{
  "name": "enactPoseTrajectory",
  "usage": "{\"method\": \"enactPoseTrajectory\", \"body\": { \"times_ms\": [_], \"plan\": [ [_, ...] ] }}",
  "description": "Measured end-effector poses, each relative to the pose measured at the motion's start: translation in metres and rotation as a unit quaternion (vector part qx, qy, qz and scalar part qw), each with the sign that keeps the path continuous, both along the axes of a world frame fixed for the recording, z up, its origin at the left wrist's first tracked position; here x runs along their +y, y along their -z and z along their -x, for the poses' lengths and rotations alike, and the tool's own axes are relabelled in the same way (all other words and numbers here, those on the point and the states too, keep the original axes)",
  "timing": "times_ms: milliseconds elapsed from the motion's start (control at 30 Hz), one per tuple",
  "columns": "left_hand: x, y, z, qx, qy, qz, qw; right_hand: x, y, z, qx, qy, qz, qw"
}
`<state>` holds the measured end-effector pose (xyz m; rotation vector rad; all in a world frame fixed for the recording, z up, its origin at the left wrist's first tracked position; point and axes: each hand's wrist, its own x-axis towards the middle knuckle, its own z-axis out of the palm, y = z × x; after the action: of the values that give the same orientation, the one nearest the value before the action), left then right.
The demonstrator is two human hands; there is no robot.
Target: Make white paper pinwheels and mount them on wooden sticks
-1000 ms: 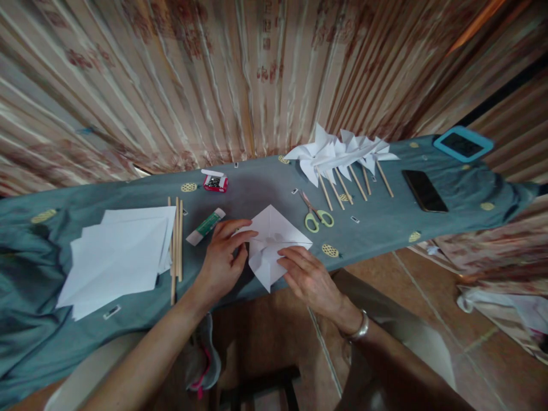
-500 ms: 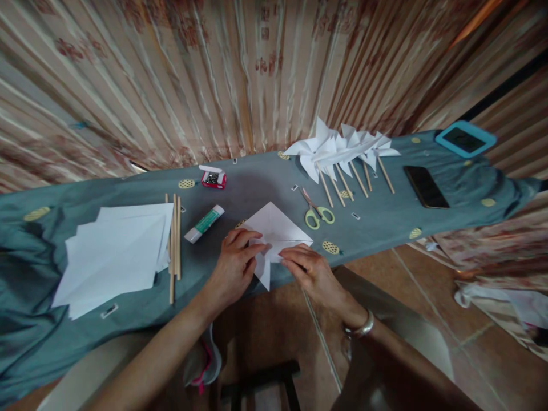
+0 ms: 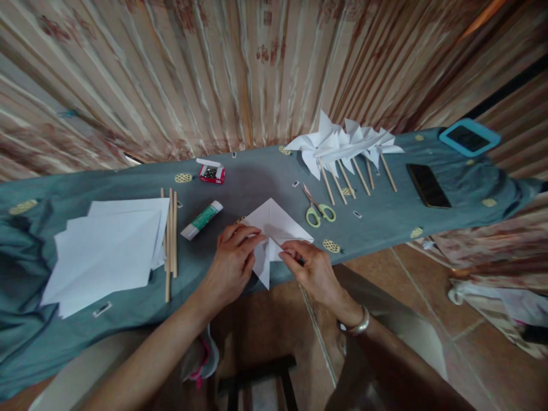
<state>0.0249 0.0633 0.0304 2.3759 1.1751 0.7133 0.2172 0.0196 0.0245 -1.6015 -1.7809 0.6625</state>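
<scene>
A white square of paper point(image 3: 274, 217), cut in from its corners, lies turned like a diamond at the near edge of the cloth-covered table point(image 3: 257, 177). My left hand point(image 3: 234, 257) is at its left side, thumb and forefinger together on the paper near the middle. From the right, my right hand point(image 3: 310, 262) pinches a lifted flap of the same paper between thumb and fingers. Green-handled scissors point(image 3: 317, 211) lie just beyond my right hand. A glue stick point(image 3: 202, 220) with a green label rests beyond my left hand.
To the left are a stack of white paper sheets point(image 3: 107, 257) and several wooden sticks point(image 3: 171, 240). A small red box of pins point(image 3: 211, 172) stands open at the back. Paper pinwheels point(image 3: 334, 145) on sticks, a phone point(image 3: 428, 185) and a blue-framed device point(image 3: 470, 138) lie right.
My right hand has lifted a flap of the paper and moved it slightly toward the middle. My left hand stays on the paper. The view has shifted a little.
</scene>
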Motion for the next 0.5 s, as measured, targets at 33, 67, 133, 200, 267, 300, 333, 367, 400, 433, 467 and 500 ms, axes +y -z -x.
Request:
{"method": "enactPoseTrajectory", "body": {
  "times_ms": [33, 67, 133, 200, 267, 300, 333, 367, 400, 433, 467, 500],
  "plan": [
    [-0.0010, 0.0001, -0.0004, 0.003, 0.003, 0.000, 1.000, -0.0001, -0.0002, -0.0004, -0.011, -0.005, -0.009, 1.000],
    [-0.0019, 0.0001, -0.0007, 0.007, 0.005, -0.002, 1.000, -0.0002, -0.0002, -0.0008, -0.023, -0.008, -0.017, 1.000],
    [-0.0032, -0.0002, -0.0005, 0.019, 0.008, -0.008, 1.000, -0.0004, 0.0003, -0.0016, -0.044, -0.009, -0.026, 0.999],
    [-0.0040, -0.0007, 0.0004, 0.025, 0.002, -0.014, 1.000, -0.0003, 0.0007, -0.0022, -0.058, -0.011, -0.030, 0.998],
    [-0.0045, -0.0013, 0.0016, 0.026, -0.007, -0.017, 0.999, 0.0002, 0.0006, -0.0024, -0.065, -0.013, -0.030, 0.997],
    [-0.0048, -0.0016, 0.0023, 0.026, -0.012, -0.016, 0.999, 0.0005, 0.0003, -0.0024, -0.068, -0.013, -0.030, 0.997],
    [-0.0050, -0.0018, 0.0031, 0.025, -0.015, -0.014, 0.999, 0.0008, 0.0000, -0.0023, -0.070, -0.012, -0.029, 0.997],
    [-0.0051, -0.0021, 0.0039, 0.025, -0.019, -0.011, 0.999, 0.0012, -0.0005, -0.0023, -0.073, -0.012, -0.027, 0.997],
    [-0.0051, -0.0023, 0.0047, 0.024, -0.021, -0.009, 0.999, 0.0015, -0.0010, -0.0022, -0.076, -0.012, -0.024, 0.997],
    [-0.0049, -0.0025, 0.0055, 0.023, -0.023, -0.008, 0.999, 0.0018, -0.0014, -0.0021, -0.078, -0.013, -0.021, 0.997],
    [-0.0046, -0.0028, 0.0062, 0.022, -0.026, -0.009, 0.999, 0.0020, -0.0019, -0.0021, -0.079, -0.014, -0.017, 0.997],
    [-0.0042, -0.0029, 0.0069, 0.021, -0.028, -0.011, 0.999, 0.0022, -0.0022, -0.0020, -0.080, -0.016, -0.014, 0.997]
  ]
}}
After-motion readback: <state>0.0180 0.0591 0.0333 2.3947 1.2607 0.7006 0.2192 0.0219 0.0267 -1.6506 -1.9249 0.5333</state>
